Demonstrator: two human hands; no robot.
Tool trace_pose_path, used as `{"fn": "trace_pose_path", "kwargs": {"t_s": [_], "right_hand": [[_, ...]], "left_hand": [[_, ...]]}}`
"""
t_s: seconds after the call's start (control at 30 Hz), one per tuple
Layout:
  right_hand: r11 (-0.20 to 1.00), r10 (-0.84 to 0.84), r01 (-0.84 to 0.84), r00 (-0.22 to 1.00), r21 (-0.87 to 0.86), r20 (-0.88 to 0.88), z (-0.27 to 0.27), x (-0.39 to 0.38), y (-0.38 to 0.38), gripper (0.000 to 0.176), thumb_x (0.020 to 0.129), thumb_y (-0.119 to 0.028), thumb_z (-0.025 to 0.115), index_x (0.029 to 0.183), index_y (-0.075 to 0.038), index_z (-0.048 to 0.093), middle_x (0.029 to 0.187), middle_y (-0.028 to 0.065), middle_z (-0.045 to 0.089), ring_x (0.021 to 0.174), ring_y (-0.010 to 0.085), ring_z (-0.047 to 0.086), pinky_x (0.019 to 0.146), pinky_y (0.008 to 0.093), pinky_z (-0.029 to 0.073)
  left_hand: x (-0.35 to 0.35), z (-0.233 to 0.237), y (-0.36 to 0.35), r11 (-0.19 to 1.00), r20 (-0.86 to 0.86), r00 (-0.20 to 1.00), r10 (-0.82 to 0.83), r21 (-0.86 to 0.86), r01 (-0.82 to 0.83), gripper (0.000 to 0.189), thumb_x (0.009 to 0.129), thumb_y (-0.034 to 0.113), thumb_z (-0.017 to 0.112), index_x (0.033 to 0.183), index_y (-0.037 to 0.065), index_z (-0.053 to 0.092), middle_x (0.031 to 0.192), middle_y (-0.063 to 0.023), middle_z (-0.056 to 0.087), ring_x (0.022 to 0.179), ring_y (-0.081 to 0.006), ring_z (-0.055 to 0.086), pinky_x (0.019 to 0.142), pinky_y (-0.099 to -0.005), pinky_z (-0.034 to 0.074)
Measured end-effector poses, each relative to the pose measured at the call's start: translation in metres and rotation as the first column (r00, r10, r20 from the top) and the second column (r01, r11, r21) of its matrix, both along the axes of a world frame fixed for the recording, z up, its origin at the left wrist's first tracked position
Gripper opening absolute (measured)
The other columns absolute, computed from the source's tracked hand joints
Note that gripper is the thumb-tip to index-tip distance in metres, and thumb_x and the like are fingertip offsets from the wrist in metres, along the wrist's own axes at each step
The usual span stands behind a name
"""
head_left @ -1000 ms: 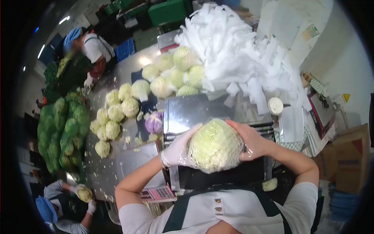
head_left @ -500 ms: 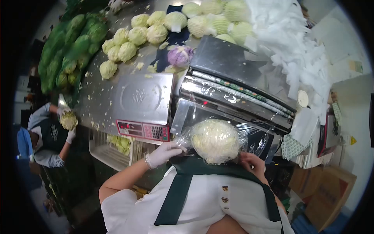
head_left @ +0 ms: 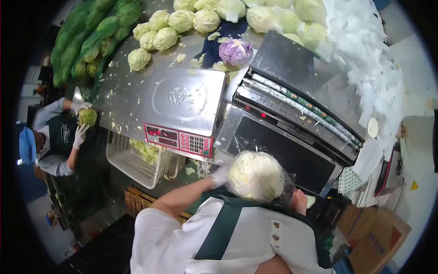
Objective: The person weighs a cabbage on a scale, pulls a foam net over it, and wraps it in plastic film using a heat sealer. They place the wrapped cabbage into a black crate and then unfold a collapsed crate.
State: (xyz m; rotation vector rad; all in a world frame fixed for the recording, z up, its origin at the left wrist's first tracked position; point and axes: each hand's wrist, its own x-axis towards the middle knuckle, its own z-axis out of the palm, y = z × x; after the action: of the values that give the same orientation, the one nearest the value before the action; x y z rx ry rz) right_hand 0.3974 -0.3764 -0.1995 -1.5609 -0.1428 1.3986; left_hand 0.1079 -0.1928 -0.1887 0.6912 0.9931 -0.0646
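Note:
A pale cabbage (head_left: 256, 177) in clear plastic film is held close against my apron, at the front edge of the wrapping machine (head_left: 292, 144). My left hand (head_left: 221, 176), in a white glove, presses on its left side; the fingers are partly blurred and tucked behind the cabbage. On the other side, my right hand (head_left: 299, 201) is closed on the gathered film (head_left: 287, 187) at the cabbage's lower right. The machine's dark plate lies just beyond the cabbage, with film rolls behind it.
A scale (head_left: 182, 100) stands left of the machine. Unwrapped cabbages (head_left: 165, 39), a purple cabbage (head_left: 235, 51) and white foam nets (head_left: 360, 59) lie farther back. A crate (head_left: 132, 160) with leaves is below left. At far left a co-worker (head_left: 59, 132) holds a cabbage (head_left: 87, 117).
Both hands and the wrapped cabbage have drawn off the machine's plate, baring it. My left hand has moved in against the cabbage. The film no longer stretches across to the right.

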Motion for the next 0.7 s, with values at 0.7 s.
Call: {"fn": "trace_pose_path", "kwargs": {"t_s": [0.7], "right_hand": [[0.772,-0.526,-0.507,-0.172,0.383,0.833,0.23,-0.044,0.081,0.015,0.063,-0.007,0.068,0.06,-0.01,0.054,0.056,0.003,0.05,0.05,0.0217,0.049,0.051,0.031,0.04]], "left_hand": [[0.105,0.1,0.094,0.665,0.365,0.558,-0.745,0.461,0.587,0.038,0.085,0.025,0.052,0.115,0.002,0.053,0.114,-0.0115,0.052,0.108,-0.0181,0.048,0.095,-0.0309,0.035]]}}
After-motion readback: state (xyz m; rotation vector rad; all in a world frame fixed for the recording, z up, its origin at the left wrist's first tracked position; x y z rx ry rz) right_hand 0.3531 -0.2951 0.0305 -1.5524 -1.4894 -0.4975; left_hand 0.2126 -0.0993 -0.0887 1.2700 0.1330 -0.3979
